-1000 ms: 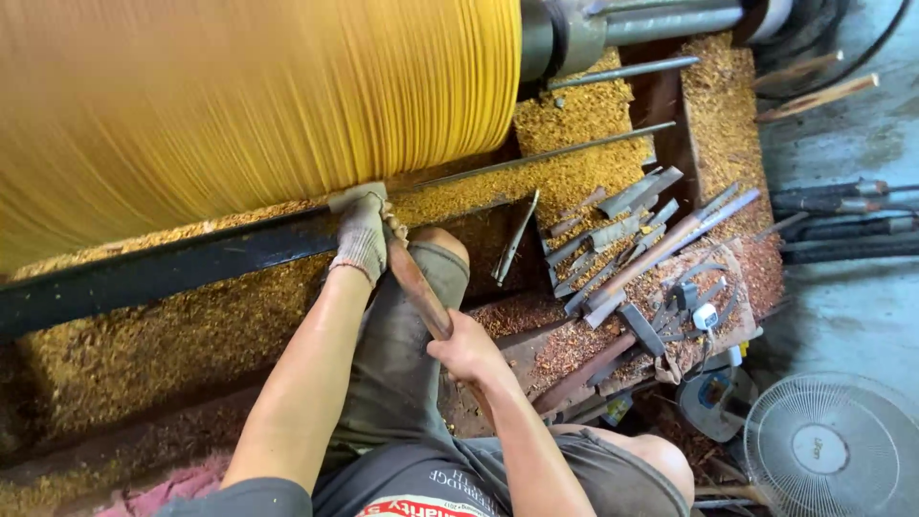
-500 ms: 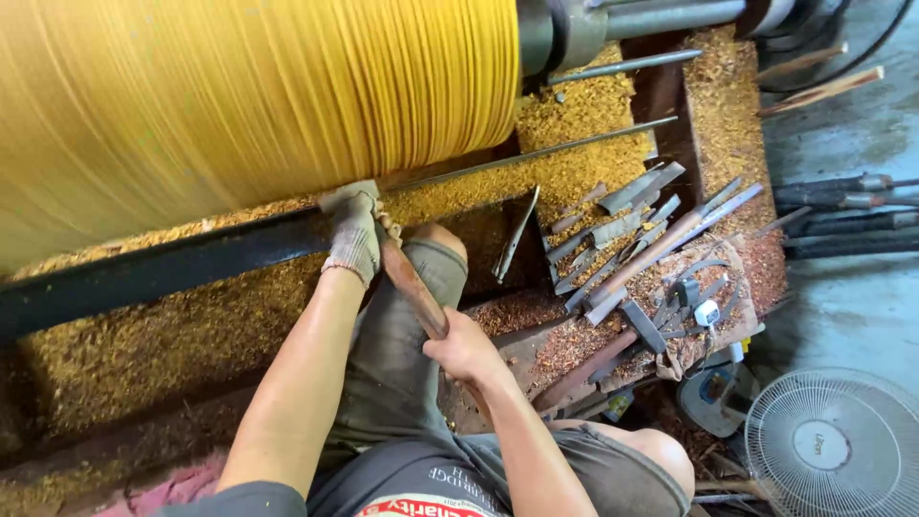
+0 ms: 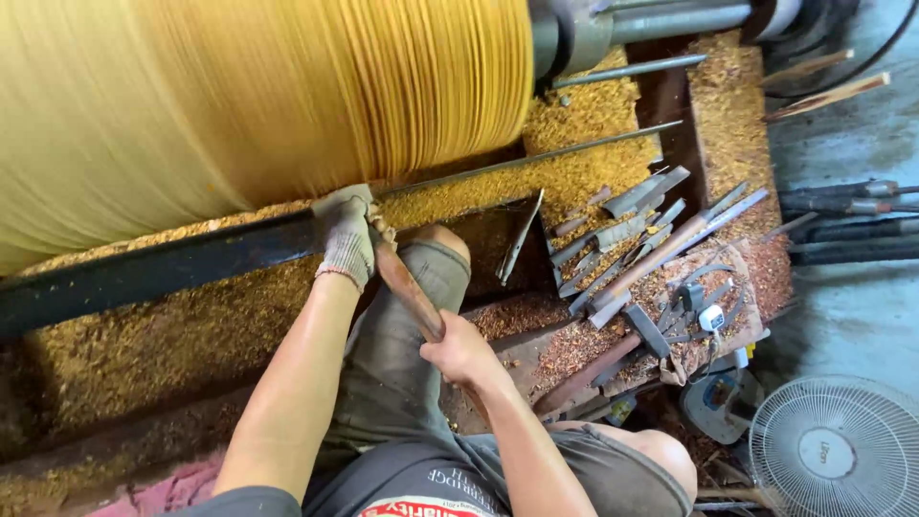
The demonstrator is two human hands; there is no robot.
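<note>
Left hand [image 3: 347, 235]: yours, in a grey knit glove, curled down over the front of the turning tool [image 3: 407, 287] and pressing it onto the black tool rest [image 3: 163, 263], which steadies the cutting end against the spinning yellow workpiece [image 3: 258, 96].

Right hand [image 3: 464, 352]: bare, closed around the tool's wooden handle low down, near your knee, giving you leverage from the far end.

Turning tool: runs diagonally from rest to right hand; its tip is hidden under the glove, so the edge shape and the contact point cannot be made out.

Workpiece: large cylinder, blurred by rotation; surface shows only as fine bands, and its left end runs out of view.

Spare chisels [image 3: 622, 239]: a loose row lying on the lathe bed to your right, within reach, half buried in shavings [image 3: 574, 172].

Small items [image 3: 704, 311]: heaped on a shavings-covered board beside the chisels; too tangled to identify singly.

Fan [image 3: 838, 445]: white, on the floor at lower right, cut off by the picture's edge.
</note>
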